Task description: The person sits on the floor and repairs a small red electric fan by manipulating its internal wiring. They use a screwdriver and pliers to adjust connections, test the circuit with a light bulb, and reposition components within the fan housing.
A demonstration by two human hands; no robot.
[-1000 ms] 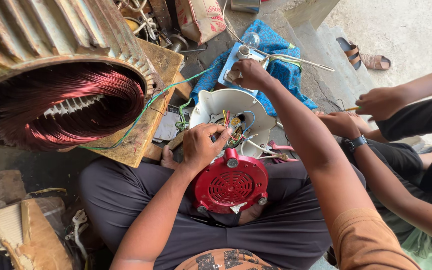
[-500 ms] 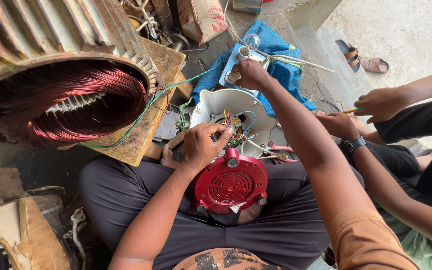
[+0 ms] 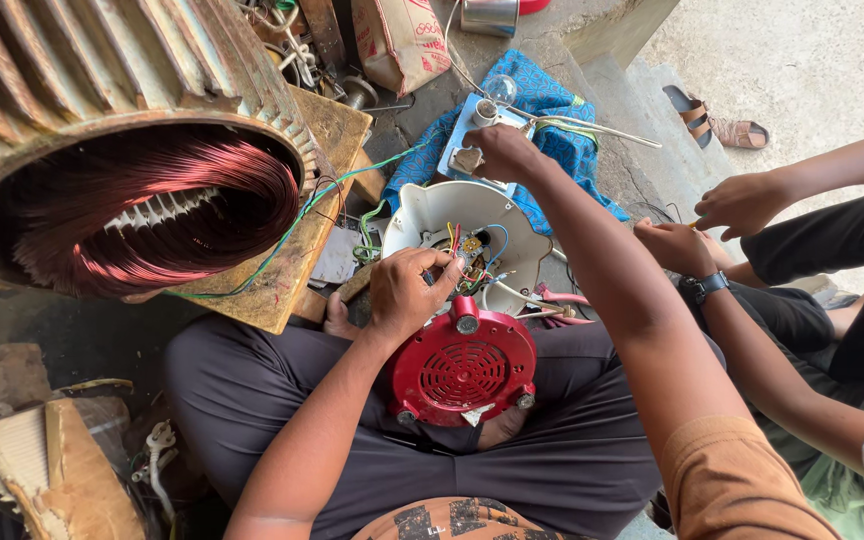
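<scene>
One red motor cover (image 3: 463,372), face-up.

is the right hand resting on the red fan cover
No, the right hand is stretched out to the small white board on the blue cloth, well beyond the red fan cover on the lap.

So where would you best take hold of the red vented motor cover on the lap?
Probably by its round outer rim, from the near side. The red vented cover lies face-up on the lap; its far edge is crowded by the left hand and wiring.
</scene>
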